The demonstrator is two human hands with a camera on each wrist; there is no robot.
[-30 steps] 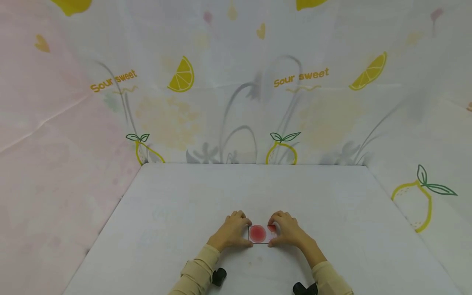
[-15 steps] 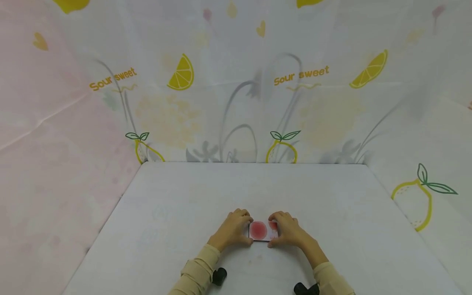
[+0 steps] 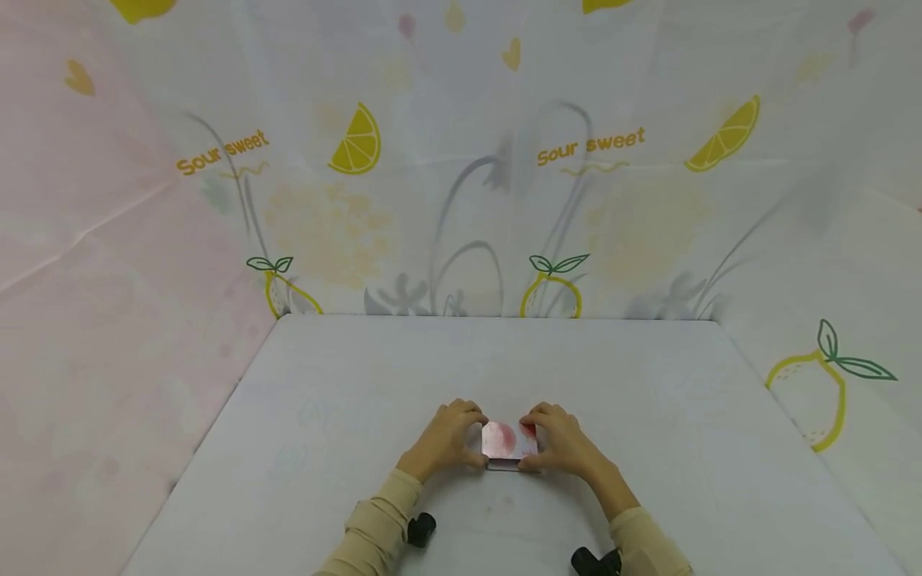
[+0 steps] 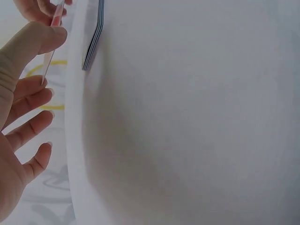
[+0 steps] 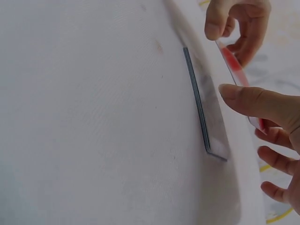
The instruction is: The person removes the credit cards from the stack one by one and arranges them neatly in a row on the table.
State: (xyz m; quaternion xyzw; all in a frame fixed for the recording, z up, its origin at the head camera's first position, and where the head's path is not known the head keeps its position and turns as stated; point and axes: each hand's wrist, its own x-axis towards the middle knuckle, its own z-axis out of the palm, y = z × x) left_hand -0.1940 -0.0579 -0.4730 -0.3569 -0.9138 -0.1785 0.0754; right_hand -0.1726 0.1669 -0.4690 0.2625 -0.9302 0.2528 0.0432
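Head view puts the thin card (image 3: 510,441), with its red disc (image 3: 497,439), just over the layered stack (image 5: 206,107) on the table (image 3: 360,376); the right wrist view shows a gap between card and stack. I have a two-handed grip: left hand (image 3: 445,436) and right hand (image 3: 565,440) each pinch one end, thumb on the near edge, fingers toward the far one. I judge it light and fairly stiff, as it spans straight between them; its sheen suggests a smooth, slippery face. It may be brittle, though I cannot tell the material. I'd keep hold near the corners, pinching lightly and evenly so it doesn't bow.
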